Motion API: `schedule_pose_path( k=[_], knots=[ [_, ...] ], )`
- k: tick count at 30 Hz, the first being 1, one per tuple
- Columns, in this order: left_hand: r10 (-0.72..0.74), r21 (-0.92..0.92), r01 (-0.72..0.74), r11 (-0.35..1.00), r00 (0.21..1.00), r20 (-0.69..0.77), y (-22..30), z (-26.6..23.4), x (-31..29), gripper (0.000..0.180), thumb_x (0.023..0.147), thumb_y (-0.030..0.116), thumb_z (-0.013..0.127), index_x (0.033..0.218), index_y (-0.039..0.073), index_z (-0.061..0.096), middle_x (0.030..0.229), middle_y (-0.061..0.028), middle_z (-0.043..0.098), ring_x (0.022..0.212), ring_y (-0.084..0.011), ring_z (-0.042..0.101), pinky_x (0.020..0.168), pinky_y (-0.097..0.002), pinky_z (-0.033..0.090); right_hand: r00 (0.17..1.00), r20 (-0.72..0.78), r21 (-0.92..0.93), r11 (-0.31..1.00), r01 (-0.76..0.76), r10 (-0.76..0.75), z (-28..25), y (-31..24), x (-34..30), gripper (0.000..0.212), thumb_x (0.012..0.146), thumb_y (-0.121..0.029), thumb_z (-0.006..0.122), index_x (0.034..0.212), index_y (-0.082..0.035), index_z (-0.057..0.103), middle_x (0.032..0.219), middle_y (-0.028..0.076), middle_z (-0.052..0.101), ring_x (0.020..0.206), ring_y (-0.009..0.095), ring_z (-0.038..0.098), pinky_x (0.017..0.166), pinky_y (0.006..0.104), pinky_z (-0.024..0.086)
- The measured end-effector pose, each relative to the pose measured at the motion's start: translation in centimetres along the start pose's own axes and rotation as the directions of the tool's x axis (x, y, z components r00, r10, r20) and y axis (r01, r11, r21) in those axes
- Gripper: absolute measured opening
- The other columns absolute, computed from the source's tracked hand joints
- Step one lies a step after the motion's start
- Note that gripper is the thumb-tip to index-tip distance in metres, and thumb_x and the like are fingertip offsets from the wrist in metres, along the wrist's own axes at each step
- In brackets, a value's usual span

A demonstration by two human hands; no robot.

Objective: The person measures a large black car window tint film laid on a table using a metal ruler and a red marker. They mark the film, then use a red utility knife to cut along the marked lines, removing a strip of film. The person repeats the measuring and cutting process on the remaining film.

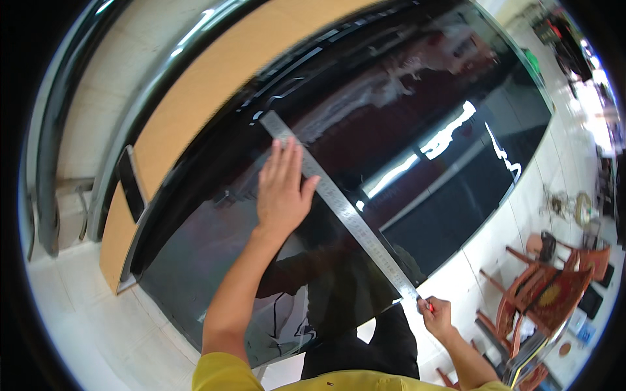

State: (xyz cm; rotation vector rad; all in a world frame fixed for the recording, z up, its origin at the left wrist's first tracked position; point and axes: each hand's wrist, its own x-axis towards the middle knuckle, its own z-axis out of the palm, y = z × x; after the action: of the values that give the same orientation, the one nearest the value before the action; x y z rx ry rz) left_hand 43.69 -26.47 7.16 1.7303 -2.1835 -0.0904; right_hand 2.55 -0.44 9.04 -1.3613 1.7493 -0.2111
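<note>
A long steel ruler (352,218) lies slantwise across a dark glossy sheet (339,260), which looks like tinted glass or film. My left hand (285,189) lies flat near the ruler's far end, fingers stretched over its edge and thumb spread along it. At the ruler's near end, by the sheet's edge, my right hand (437,314) is closed with the fingers pinched. A small red thing (430,306) shows between those fingertips; its kind is too small to make out.
A tan board (195,85) stands beyond the sheet at the left. Dark curved panels (72,111) lean on the wall behind it. Wooden chairs with red patterned upholstery (554,296) stand at the right on the white tiled floor (479,267). My legs (358,348) are against the near edge.
</note>
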Motion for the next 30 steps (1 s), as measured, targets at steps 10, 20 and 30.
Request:
schedule_pose_path(
  k=[10, 20, 30],
  knots=[
    [0.050, 0.028, -0.050, 0.998, 0.999, -0.008, 0.2, 1.0, 0.0, 0.060, 0.108, 0.032, 0.063, 0.158, 0.001, 0.051, 0.168, -0.0165, 0.045, 0.158, -0.0372, 0.038, 0.122, -0.0498, 0.034, 0.997, 0.014, 0.012, 0.997, 0.082, -0.082, -1.1, -0.5, 0.1, 0.034, 0.101, -0.020, 0.075, 0.075, 0.000, 0.068, 0.061, 0.018, 0.058, 0.052, 0.036, 0.055, 0.052, 0.0432, 0.044],
    [0.068, 0.037, -0.068, 0.997, 0.998, -0.001, 0.3, 1.1, -0.1, 0.055, 0.109, 0.029, 0.061, 0.156, 0.001, 0.053, 0.166, -0.0158, 0.048, 0.157, -0.0377, 0.039, 0.124, -0.0499, 0.033, 0.993, -0.017, 0.001, 0.993, 0.115, -0.115, -2.0, 0.1, 0.4, 0.036, 0.104, -0.025, 0.073, 0.079, 0.001, 0.072, 0.060, 0.015, 0.061, 0.050, 0.029, 0.058, 0.051, 0.0383, 0.046],
    [0.062, 0.029, -0.060, 0.998, 0.997, -0.049, -0.1, 0.4, -0.1, 0.055, 0.104, 0.024, 0.067, 0.153, 0.000, 0.056, 0.163, -0.0179, 0.051, 0.156, -0.0382, 0.041, 0.123, -0.0492, 0.035, 0.999, -0.033, 0.010, 1.000, 0.011, -0.011, -1.1, 0.0, 0.4, 0.038, 0.101, -0.027, 0.075, 0.075, 0.000, 0.070, 0.060, 0.019, 0.060, 0.050, 0.037, 0.057, 0.052, 0.0421, 0.047]
  ],
)
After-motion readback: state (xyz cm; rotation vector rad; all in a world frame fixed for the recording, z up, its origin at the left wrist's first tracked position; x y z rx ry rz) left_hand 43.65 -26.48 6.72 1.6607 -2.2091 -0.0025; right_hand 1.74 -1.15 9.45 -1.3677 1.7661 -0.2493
